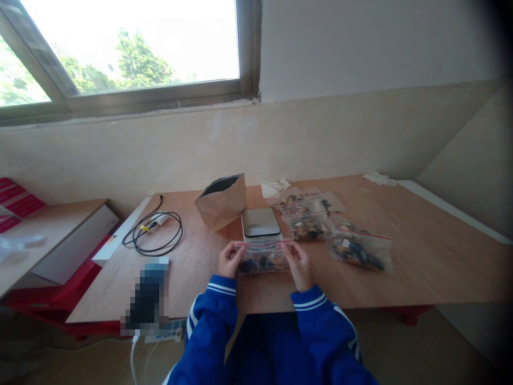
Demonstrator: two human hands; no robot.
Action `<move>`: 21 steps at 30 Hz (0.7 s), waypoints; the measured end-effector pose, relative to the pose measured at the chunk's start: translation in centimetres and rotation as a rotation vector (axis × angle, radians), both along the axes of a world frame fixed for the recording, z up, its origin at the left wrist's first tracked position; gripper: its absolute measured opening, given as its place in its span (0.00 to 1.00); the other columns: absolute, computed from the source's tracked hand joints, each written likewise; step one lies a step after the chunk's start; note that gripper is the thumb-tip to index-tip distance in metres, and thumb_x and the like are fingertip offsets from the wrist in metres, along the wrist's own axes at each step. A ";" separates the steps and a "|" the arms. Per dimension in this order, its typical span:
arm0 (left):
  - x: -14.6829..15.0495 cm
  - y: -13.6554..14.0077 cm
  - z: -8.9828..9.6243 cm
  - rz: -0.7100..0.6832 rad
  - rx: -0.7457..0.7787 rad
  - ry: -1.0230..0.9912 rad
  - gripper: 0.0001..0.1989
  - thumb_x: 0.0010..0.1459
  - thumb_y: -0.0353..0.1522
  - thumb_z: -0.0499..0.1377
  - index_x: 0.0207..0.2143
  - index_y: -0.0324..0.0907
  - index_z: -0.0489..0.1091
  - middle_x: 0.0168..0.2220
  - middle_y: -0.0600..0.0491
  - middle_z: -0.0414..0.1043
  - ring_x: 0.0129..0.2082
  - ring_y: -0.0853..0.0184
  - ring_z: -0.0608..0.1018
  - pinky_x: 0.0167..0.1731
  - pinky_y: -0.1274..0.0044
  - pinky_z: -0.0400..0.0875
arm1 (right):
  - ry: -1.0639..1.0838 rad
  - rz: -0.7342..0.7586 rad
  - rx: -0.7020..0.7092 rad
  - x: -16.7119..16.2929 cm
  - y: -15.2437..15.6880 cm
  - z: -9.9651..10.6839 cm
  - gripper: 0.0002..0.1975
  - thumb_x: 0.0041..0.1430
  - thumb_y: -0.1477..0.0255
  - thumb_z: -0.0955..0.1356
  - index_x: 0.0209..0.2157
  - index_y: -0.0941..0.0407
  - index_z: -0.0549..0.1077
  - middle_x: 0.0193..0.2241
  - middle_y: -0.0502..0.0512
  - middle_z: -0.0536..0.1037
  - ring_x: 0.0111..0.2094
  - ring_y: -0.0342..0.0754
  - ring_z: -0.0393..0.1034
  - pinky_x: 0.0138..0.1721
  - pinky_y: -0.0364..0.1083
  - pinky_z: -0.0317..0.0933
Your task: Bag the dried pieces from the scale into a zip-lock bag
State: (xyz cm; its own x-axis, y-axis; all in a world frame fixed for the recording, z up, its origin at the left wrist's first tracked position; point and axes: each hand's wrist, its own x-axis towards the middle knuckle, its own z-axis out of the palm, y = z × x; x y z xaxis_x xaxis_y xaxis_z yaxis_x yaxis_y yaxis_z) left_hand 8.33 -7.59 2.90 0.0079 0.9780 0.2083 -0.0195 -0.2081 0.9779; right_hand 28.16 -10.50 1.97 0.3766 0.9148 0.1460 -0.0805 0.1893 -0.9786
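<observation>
A clear zip bag [262,258] with a red seal strip and dark and tan pieces inside is held upright just above the wooden table [420,256]. My left hand [229,260] pinches its left top corner. My right hand [300,263] grips its right end. Both arms wear blue sleeves with white stripes. Right behind the bag sits a small kitchen scale [261,222] with a dark top.
Several filled zip bags [316,216] lie right of the scale, one larger bag [360,248] nearest. An open brown paper bag [222,202] stands left of the scale. A coiled black cable [154,231] and a blurred phone [147,295] lie at the left.
</observation>
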 end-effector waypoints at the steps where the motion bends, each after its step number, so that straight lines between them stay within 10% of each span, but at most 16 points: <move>1: 0.0 0.0 0.0 -0.007 0.003 -0.001 0.16 0.50 0.43 0.64 0.33 0.39 0.76 0.33 0.49 0.77 0.34 0.63 0.77 0.37 0.74 0.71 | -0.012 -0.015 -0.002 0.0 0.0 0.0 0.20 0.51 0.53 0.70 0.33 0.56 0.76 0.30 0.56 0.81 0.33 0.53 0.73 0.38 0.50 0.66; 21: 0.1 0.2 -0.7 0.007 0.000 0.001 0.15 0.50 0.42 0.64 0.31 0.38 0.74 0.30 0.52 0.75 0.31 0.67 0.75 0.33 0.78 0.68 | -0.102 -0.108 0.019 0.0 0.2 -1.4 0.18 0.53 0.55 0.69 0.33 0.57 0.74 0.28 0.54 0.79 0.32 0.49 0.73 0.36 0.47 0.66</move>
State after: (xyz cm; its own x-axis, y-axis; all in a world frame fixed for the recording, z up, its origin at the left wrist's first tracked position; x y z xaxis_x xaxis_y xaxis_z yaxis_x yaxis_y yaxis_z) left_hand 8.41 -7.40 2.24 0.0014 0.9780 0.2086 -0.0172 -0.2085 0.9779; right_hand 28.19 -10.28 0.62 0.4551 0.8664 0.2055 0.0409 0.2102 -0.9768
